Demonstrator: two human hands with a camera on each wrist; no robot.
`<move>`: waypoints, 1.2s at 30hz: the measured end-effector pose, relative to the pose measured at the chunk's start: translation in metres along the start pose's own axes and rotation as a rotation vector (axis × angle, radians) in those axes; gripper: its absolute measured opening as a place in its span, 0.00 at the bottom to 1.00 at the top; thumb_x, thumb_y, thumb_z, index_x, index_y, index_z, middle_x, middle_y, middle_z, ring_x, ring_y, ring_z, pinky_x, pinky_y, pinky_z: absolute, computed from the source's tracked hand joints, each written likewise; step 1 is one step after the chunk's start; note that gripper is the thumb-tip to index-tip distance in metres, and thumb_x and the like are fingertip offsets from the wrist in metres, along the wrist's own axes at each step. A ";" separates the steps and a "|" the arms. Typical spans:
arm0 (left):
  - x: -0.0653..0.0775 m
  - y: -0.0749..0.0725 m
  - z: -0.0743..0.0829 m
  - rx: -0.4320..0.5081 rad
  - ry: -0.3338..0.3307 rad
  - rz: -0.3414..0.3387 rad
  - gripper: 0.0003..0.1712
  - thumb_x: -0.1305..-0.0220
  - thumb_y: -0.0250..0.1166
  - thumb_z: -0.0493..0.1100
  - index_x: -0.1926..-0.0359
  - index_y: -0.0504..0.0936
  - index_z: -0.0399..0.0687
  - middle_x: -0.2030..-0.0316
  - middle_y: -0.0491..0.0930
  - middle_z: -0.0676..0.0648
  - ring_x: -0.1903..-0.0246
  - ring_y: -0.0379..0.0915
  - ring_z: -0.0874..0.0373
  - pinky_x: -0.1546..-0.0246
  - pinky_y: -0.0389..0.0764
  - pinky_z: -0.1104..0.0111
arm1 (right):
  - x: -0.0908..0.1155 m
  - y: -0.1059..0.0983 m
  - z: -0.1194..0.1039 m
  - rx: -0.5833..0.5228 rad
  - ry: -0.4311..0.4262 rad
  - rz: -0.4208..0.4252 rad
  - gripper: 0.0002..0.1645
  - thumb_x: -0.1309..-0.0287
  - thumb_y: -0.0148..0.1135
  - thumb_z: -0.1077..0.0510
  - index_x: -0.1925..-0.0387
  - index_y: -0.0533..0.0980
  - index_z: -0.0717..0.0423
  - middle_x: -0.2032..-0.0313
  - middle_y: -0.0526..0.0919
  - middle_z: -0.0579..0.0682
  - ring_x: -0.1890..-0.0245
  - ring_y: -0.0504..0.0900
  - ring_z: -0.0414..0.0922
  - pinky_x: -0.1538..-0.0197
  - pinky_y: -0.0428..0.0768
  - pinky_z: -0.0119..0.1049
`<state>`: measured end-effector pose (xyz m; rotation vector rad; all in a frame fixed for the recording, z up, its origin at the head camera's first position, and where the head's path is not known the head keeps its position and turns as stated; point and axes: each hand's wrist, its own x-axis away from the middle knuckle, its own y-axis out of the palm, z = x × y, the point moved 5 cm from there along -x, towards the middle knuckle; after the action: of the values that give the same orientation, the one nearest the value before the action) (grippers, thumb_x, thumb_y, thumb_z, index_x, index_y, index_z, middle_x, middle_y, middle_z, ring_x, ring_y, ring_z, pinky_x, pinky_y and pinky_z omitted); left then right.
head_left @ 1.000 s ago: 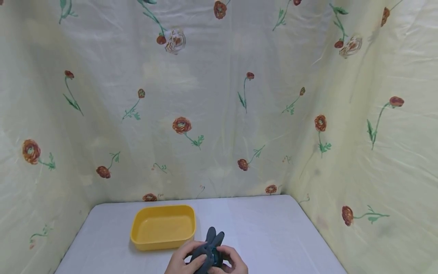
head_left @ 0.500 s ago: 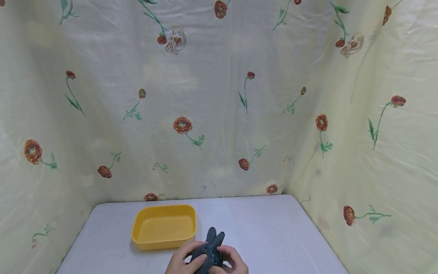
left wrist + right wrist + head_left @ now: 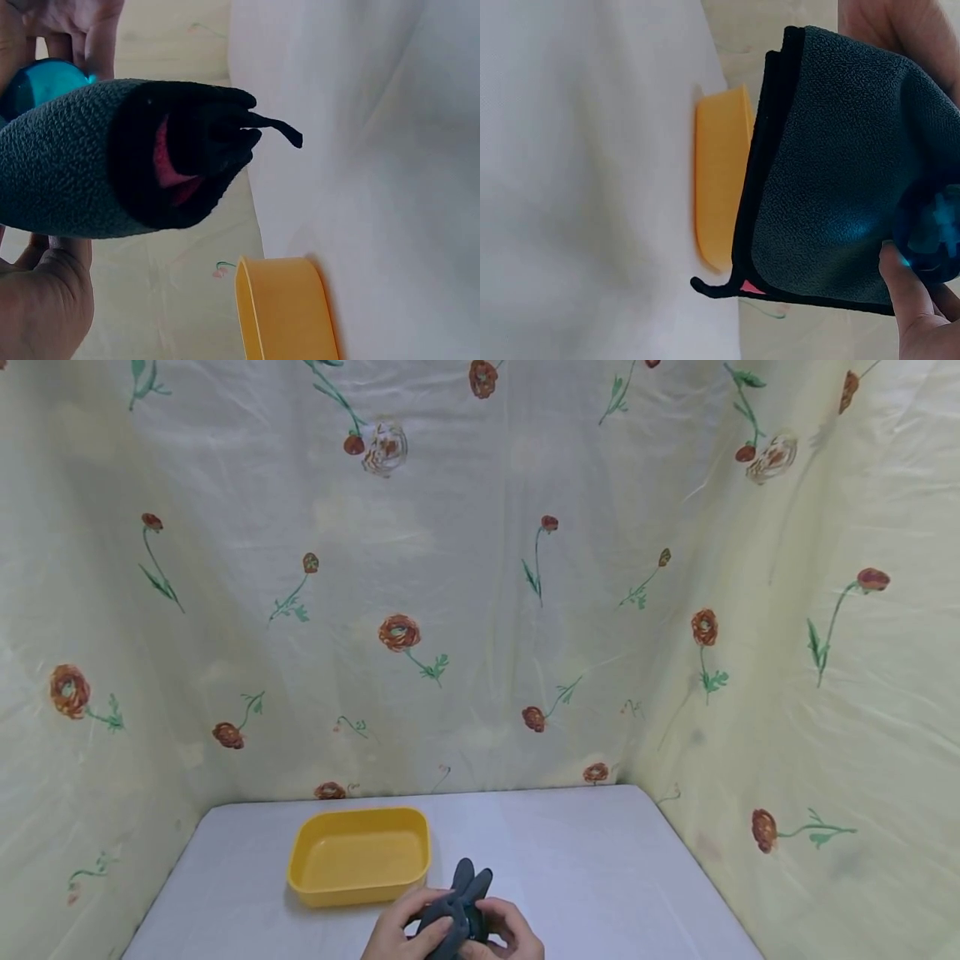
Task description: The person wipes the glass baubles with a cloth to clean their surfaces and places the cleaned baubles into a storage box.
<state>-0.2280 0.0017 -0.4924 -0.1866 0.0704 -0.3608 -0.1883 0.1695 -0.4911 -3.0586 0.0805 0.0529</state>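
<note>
Near the yellow tray, hands hold a grey cloth and blue object.

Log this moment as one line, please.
left grip: holds gray cloth | right grip: holds blue round object | yellow tray: on table

Left grip, right grip: two; grey cloth: one; blue object: one; yellow tray: one; table: one.
</note>
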 end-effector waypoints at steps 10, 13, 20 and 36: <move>0.001 -0.001 -0.001 0.033 -0.025 -0.011 0.24 0.36 0.66 0.58 0.43 0.81 0.53 0.49 0.79 0.44 0.51 0.75 0.53 0.51 0.82 0.54 | -0.002 0.001 0.003 -0.013 0.006 0.027 0.37 0.54 0.79 0.49 0.46 0.74 0.63 0.53 0.83 0.60 0.56 0.82 0.47 0.57 0.86 0.34; 0.001 -0.001 -0.001 0.035 -0.022 -0.014 0.24 0.35 0.66 0.58 0.43 0.81 0.54 0.48 0.79 0.44 0.51 0.75 0.53 0.51 0.82 0.54 | -0.002 0.000 0.003 -0.017 0.012 0.027 0.37 0.53 0.78 0.50 0.46 0.74 0.63 0.54 0.82 0.61 0.56 0.82 0.47 0.57 0.86 0.33; 0.001 0.000 0.000 0.012 -0.005 -0.007 0.23 0.35 0.66 0.57 0.44 0.82 0.53 0.50 0.80 0.45 0.52 0.75 0.54 0.50 0.80 0.55 | -0.002 -0.001 0.004 0.001 0.009 0.030 0.35 0.52 0.77 0.50 0.46 0.74 0.63 0.55 0.83 0.60 0.57 0.82 0.47 0.58 0.85 0.33; 0.000 -0.001 0.000 0.057 -0.009 -0.031 0.22 0.35 0.66 0.57 0.44 0.82 0.53 0.45 0.79 0.43 0.48 0.74 0.52 0.50 0.82 0.55 | -0.004 0.001 0.008 0.016 0.035 0.034 0.36 0.47 0.74 0.46 0.44 0.73 0.62 0.52 0.83 0.59 0.54 0.82 0.47 0.54 0.84 0.32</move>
<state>-0.2281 0.0008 -0.4921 -0.1329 0.0484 -0.3926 -0.1925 0.1695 -0.4989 -3.0427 0.1341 0.0010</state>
